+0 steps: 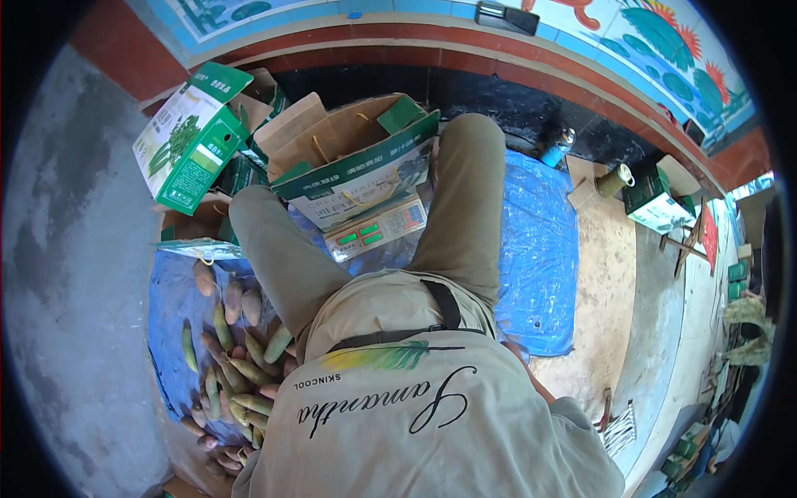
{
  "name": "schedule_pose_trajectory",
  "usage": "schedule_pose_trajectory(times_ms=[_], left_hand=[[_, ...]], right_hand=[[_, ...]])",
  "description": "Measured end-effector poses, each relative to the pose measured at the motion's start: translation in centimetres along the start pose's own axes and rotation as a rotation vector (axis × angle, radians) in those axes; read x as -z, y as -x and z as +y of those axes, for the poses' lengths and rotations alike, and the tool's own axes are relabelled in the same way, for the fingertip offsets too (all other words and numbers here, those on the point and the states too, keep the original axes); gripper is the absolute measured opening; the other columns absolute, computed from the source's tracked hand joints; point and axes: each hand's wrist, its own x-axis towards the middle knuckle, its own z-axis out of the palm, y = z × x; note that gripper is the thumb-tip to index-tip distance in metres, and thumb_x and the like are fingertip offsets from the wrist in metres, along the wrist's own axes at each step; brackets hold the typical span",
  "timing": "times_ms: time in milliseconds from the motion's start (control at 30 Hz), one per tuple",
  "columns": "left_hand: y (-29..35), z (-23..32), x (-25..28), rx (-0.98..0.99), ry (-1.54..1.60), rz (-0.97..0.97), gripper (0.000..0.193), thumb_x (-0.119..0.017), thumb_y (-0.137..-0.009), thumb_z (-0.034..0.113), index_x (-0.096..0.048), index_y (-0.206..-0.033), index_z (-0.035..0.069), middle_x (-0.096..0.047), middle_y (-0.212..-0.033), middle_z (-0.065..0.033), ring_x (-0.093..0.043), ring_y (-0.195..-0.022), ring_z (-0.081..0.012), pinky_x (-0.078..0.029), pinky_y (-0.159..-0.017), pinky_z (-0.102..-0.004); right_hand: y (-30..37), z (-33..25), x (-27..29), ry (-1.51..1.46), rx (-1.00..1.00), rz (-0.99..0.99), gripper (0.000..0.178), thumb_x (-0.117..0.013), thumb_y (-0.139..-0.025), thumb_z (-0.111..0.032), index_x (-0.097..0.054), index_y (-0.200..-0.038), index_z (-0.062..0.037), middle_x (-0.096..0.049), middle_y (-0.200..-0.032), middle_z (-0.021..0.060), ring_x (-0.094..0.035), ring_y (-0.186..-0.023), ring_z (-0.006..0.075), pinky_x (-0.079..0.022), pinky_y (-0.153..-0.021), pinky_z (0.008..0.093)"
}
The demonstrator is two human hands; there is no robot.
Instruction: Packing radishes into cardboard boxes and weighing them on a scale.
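Observation:
My left hand is out of view. On the right, my bare forearm point(533, 375) shows beside my hip; the hand is hidden there, so its fingers and any hold cannot be made out. Between my knees an open green-and-white carton point(359, 178) with rope handles rests on a digital scale point(378, 226) with lit green displays. Its brown inside shows, but its bottom is hidden. To my left, several long green root vegetables point(235, 378) and pinkish-brown ones point(251, 307) lie in a loose pile on a blue tarp point(170, 307).
More open cartons point(184, 137) are stacked at the far left. At the right lie a blue plastic sheet point(540, 241) and flattened cardboard point(606, 282). A blue bottle point(558, 148), an olive canister point(614, 181) and another carton point(660, 199) stand near the tiled wall. A phone-like dark object point(506, 18) sits on the ledge.

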Motion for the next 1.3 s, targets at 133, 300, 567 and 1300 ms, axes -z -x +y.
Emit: schedule_pose_trajectory(times_ms=[133,300,567,1300], left_hand=[[-1.0,2.7,1.1,0.033,0.059,0.013,0.047,-0.054,-0.08,0.038,-0.058,-0.106,-0.001,-0.061,-0.102,-0.0226,-0.058,-0.099,-0.0359,-0.045,-0.082,-0.0404],[-1.3,4.4,1.2,0.039,0.112,0.018,0.048,-0.054,-0.08,0.038,-0.058,-0.107,-0.001,-0.061,-0.103,-0.0229,-0.057,-0.099,-0.0362,-0.045,-0.082,-0.0403],[-0.2,3.3,-0.2,0.071,0.172,0.021,0.049,-0.055,-0.08,0.039,-0.057,-0.108,-0.001,-0.06,-0.104,-0.0233,-0.057,-0.1,-0.0366,-0.045,-0.083,-0.0402],[-0.2,18.7,10.0,0.01,0.074,0.409,0.052,-0.064,-0.076,0.024,-0.05,-0.119,0.0,-0.055,-0.114,-0.0245,-0.052,-0.107,-0.0373,-0.042,-0.09,-0.0405]], right_hand=[[1.4,-0.5,-3.5,-0.133,-0.043,-0.019,0.032,-0.064,-0.073,-0.032,-0.066,-0.095,-0.0092,-0.066,-0.089,0.0145,-0.064,-0.085,0.0287,-0.049,-0.076,0.0374],[2.1,-1.2,-3.3,-0.227,-0.044,0.037,0.03,-0.063,-0.074,-0.029,-0.066,-0.095,-0.0075,-0.066,-0.087,0.014,-0.064,-0.08,0.0268,-0.049,-0.073,0.036],[1.2,-1.4,-0.6,-0.243,-0.017,0.107,0.028,-0.062,-0.075,-0.024,-0.065,-0.094,-0.0047,-0.066,-0.084,0.0133,-0.064,-0.074,0.0236,-0.05,-0.067,0.0337],[-3.0,-22.5,26.3,-0.609,0.589,0.482,0.026,-0.053,-0.089,-0.023,-0.061,-0.101,-0.0009,-0.064,-0.083,0.0071,-0.061,-0.07,0.0131,-0.045,-0.056,0.0251]])
